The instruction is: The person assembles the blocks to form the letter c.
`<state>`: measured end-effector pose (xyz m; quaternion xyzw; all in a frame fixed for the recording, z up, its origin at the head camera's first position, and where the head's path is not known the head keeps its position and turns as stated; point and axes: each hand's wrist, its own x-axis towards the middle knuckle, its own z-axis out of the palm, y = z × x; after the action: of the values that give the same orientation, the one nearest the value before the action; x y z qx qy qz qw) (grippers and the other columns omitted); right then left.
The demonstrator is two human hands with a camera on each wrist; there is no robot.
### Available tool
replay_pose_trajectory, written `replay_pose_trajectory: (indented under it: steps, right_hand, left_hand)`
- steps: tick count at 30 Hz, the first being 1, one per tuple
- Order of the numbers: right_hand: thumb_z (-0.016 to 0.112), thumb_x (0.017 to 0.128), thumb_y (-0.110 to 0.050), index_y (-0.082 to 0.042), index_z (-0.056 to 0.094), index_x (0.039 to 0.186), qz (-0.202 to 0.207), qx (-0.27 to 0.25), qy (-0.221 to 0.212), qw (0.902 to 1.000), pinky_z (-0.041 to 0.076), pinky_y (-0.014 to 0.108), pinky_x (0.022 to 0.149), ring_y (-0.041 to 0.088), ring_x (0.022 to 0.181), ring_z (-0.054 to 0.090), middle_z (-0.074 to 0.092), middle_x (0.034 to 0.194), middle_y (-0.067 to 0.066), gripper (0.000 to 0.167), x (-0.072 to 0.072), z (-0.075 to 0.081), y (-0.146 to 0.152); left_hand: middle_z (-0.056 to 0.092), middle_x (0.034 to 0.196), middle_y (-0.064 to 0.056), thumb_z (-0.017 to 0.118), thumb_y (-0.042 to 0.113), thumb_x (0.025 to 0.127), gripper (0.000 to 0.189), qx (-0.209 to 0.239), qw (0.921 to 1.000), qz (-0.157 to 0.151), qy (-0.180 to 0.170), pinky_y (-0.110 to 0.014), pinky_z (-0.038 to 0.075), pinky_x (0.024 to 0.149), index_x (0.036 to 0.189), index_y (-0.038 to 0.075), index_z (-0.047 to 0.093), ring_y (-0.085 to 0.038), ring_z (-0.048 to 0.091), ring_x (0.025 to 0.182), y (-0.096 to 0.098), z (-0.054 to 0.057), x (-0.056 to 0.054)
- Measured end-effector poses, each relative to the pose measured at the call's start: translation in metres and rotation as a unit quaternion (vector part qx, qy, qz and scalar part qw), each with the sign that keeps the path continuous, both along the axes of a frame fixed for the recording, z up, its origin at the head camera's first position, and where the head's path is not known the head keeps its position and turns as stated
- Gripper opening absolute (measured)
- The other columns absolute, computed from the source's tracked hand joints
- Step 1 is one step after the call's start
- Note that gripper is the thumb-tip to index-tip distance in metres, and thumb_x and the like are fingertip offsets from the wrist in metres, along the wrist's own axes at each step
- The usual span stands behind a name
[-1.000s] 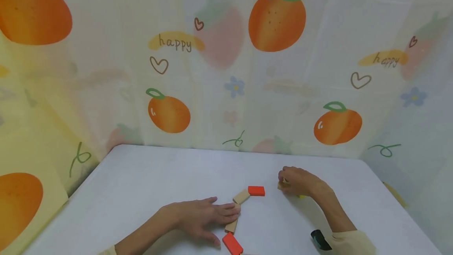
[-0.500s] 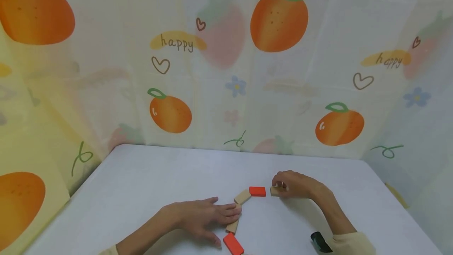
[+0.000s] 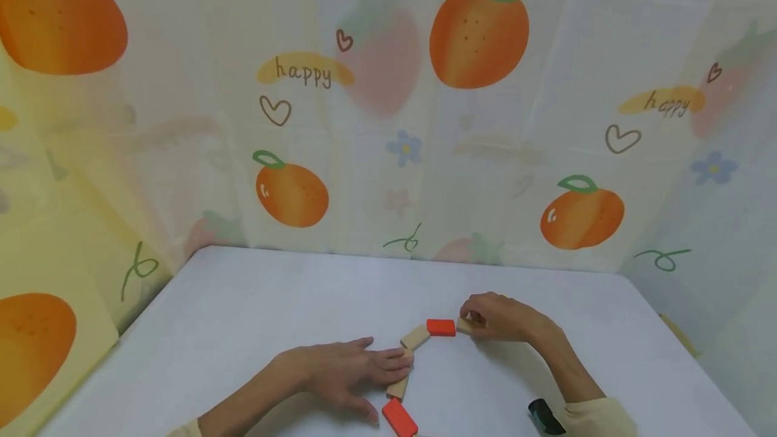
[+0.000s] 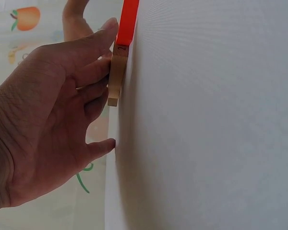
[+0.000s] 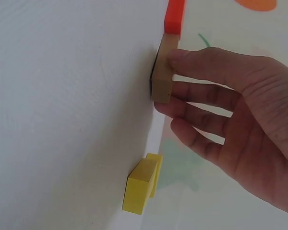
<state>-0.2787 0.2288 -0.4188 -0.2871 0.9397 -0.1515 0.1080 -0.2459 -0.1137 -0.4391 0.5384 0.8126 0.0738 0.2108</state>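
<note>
Wooden blk slid L to red blk, R hand fingers pinching it, L hand fingers apart, so row now longer

Place: I read a screened-off booth; home or studio, I cannot tell.
Sheet: printed with oranges, strawberries and "happy", it walls my head view behind and on both sides.
Counter: plain white, far edge along the sheet.

2 red blocks, at least 3 plain wooden blocks, 2 yellow blocks, 1 white table
</note>
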Motion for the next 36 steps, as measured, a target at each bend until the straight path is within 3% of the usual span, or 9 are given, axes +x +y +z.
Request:
replay_pose_trajectory:
  steps: [11,36]
  right_hand:
    - [0.078,0.092,-0.014,-0.008,0.073,0.115,-0.003,-0.017,-0.021,0.9996,0.051,0.018,0.071,0.006,0.079,0.053,0.065,0.086,-0.006,0.024,-0.0025,-0.0036,-0.0001]
    - [0.077,0.094,-0.016,-0.007,0.073,0.116,-0.003,-0.010,-0.016,0.9998,0.050,0.019,0.071,0.005,0.080,0.053,0.065,0.088,-0.006,0.025,-0.0029,-0.0027,0.0012]
  left_hand:
    - [0.027,0.173,0.013,0.059,0.060,0.100,0.080,0.010,0.9999,-0.007,0.008,-0.063,0.032,0.125,0.166,0.026,0.030,-0.011,0.022,0.163,-0.0013,-0.0042,-0.0011]
    - [0.025,0.173,0.013,0.057,0.061,0.100,0.080,0.005,1.0000,-0.006,0.004,-0.062,0.032,0.126,0.166,0.027,0.027,-0.011,0.021,0.164,0.0000,-0.0041,-0.0021]
